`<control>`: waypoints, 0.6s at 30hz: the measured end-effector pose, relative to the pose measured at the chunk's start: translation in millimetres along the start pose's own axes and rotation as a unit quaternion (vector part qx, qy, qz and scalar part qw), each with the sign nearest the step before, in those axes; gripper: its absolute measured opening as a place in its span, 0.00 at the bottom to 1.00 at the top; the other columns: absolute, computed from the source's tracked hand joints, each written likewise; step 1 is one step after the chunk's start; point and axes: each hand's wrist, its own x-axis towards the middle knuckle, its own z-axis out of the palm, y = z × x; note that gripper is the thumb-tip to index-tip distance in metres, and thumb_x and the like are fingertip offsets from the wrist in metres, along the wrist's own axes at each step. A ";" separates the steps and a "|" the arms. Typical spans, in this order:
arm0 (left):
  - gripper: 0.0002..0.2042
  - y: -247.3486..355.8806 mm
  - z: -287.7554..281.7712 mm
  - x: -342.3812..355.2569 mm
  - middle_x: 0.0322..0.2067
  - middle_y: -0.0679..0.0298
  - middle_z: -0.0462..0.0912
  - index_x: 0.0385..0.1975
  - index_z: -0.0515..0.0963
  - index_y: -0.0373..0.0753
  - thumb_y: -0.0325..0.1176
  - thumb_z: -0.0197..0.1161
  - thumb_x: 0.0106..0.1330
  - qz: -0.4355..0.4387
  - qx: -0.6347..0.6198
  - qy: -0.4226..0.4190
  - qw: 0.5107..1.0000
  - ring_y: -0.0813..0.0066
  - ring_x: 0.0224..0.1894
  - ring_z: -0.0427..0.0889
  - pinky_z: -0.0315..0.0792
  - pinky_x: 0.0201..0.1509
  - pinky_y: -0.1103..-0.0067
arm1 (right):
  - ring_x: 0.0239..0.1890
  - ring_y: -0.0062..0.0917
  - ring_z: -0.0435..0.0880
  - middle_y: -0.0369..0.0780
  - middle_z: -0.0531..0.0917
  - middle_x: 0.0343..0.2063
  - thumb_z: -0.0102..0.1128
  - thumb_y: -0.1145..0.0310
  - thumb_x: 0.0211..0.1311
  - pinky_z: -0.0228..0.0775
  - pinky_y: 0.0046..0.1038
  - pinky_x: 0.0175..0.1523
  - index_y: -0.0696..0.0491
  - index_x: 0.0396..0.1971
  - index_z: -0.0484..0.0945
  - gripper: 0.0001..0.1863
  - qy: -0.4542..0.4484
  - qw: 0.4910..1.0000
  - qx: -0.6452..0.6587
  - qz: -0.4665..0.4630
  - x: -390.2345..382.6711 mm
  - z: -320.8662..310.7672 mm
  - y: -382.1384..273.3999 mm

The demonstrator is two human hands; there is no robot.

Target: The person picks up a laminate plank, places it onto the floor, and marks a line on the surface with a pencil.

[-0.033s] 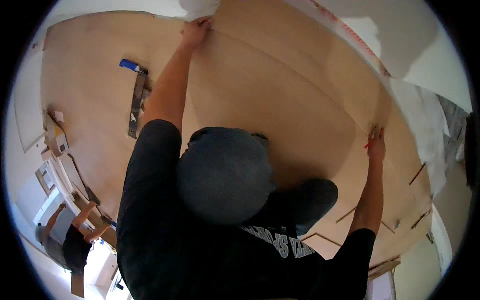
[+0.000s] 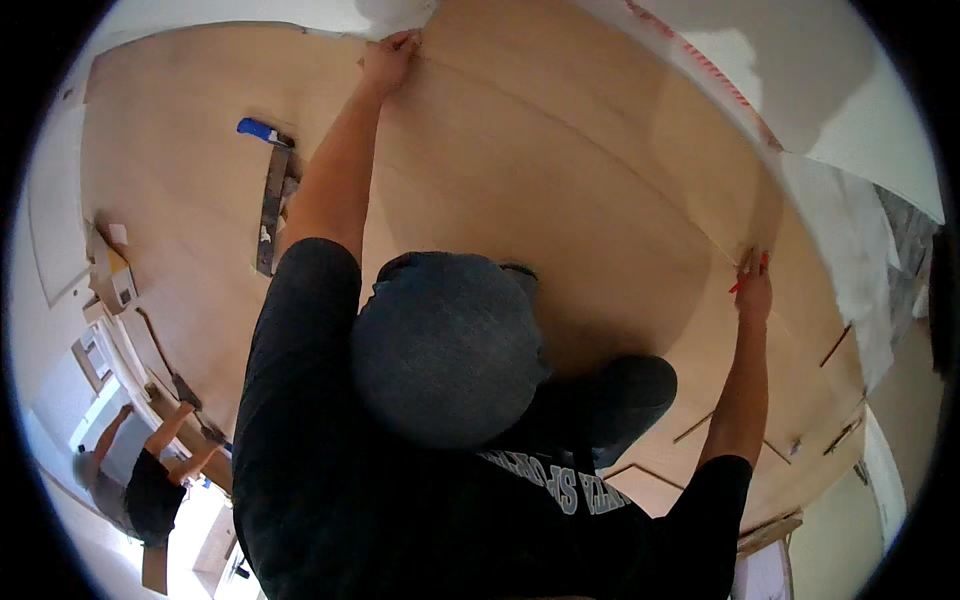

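Observation:
A brown sheet-like surface (image 2: 560, 200) spreads in front of me. At its far edge, my left hand (image 2: 388, 64) is closed, its fingertips pressed together by the start of a thin line (image 2: 600, 150). I cannot tell what they pinch. This line slants across the surface to my right hand (image 2: 754, 285), which rests farther right and nearer. My right fingers are closed round a slim red stick (image 2: 739, 286), which shows on both sides of them. Whether the thin line is a string or a mark is unclear.
Left of my left forearm lies a blue-handled tool (image 2: 262, 130) with a long dark blade. Thin dark strips (image 2: 692, 428) lie by my right forearm. A pale wall (image 2: 800, 70) borders the far right. At lower left, another person (image 2: 150, 490) works near boxes (image 2: 110, 268).
My right hand has shifted very slightly, and more of the red stick shows at its fingertips. My left hand has edged slightly left at the same far edge.

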 end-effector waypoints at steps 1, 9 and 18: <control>0.20 -12.2 0.9 14.6 0.42 0.64 0.88 0.52 0.85 0.43 0.50 0.62 0.69 -0.004 -0.024 -0.011 1.000 0.76 0.47 0.83 0.73 0.52 0.77 | 0.58 0.47 0.79 0.51 0.74 0.63 0.51 0.65 0.74 0.76 0.40 0.58 0.45 0.73 0.59 0.29 -0.006 0.997 0.066 0.034 10.3 10.2 28.3; 0.19 4.0 -0.1 3.6 0.45 0.70 0.86 0.56 0.82 0.44 0.48 0.56 0.76 0.031 -0.146 0.059 0.987 0.81 0.39 0.79 0.73 0.48 0.81 | 0.58 0.51 0.78 0.53 0.69 0.67 0.52 0.59 0.73 0.75 0.44 0.58 0.38 0.75 0.55 0.32 -0.009 0.997 -0.074 -0.004 3.4 -1.0 -1.0; 0.25 -5.0 -10.3 -11.7 0.43 0.61 0.88 0.53 0.83 0.40 0.54 0.67 0.65 0.158 0.188 0.076 0.966 0.72 0.46 0.84 0.75 0.53 0.75 | 0.62 0.44 0.76 0.48 0.64 0.71 0.54 0.59 0.72 0.76 0.41 0.58 0.37 0.75 0.55 0.34 -0.003 0.998 -0.057 -0.004 6.0 6.1 -3.4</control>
